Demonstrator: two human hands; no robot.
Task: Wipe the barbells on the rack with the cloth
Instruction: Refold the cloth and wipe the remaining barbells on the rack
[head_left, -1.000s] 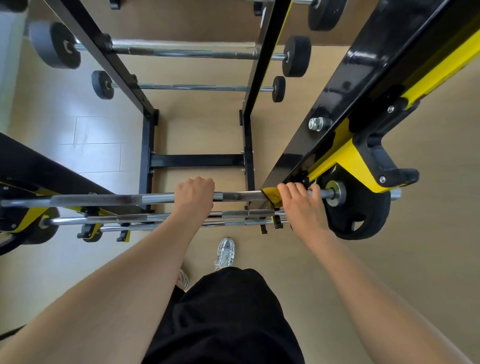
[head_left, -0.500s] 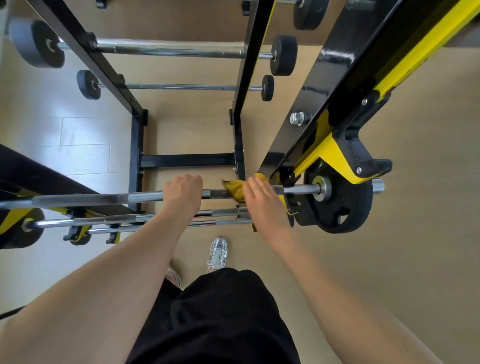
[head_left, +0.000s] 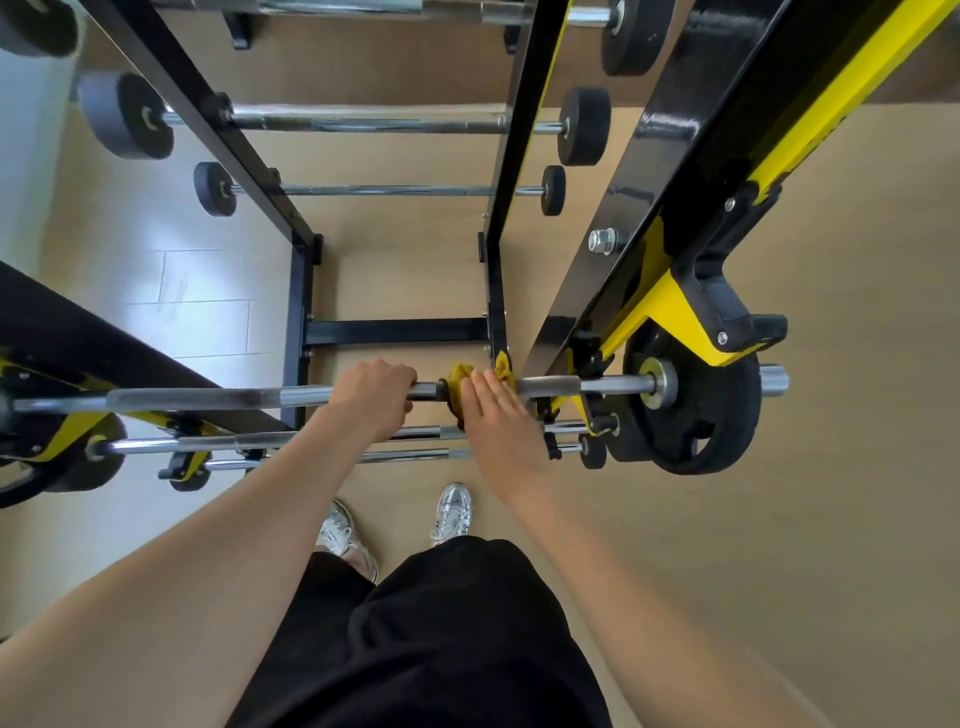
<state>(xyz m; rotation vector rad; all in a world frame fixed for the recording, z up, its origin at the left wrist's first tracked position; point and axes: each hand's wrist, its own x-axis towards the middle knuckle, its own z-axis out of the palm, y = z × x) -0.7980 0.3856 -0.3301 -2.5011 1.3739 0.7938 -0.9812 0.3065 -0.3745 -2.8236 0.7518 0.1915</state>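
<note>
Right now L hand (head_left: 371, 397) is curled round the top barbell (head_left: 218, 399), steadying it on the rack (head_left: 623, 260). R hand (head_left: 498, 421) lies w/ fingers fairly straight, pressing the yellow cloth (head_left: 460, 384) onto the bar just beside L hand. To wipe well: wrap cloth round the shaft, press evenly, slide along full length, incl. underside.

The person wears a loose black garment (head_left: 441, 649) over the legs, filling the lower middle of the frame, and silvery-white laced trainers (head_left: 453, 512) just above it, with both arms bare from the bottom corners up to the left hand (head_left: 375, 397) and right hand (head_left: 501, 423).
</note>
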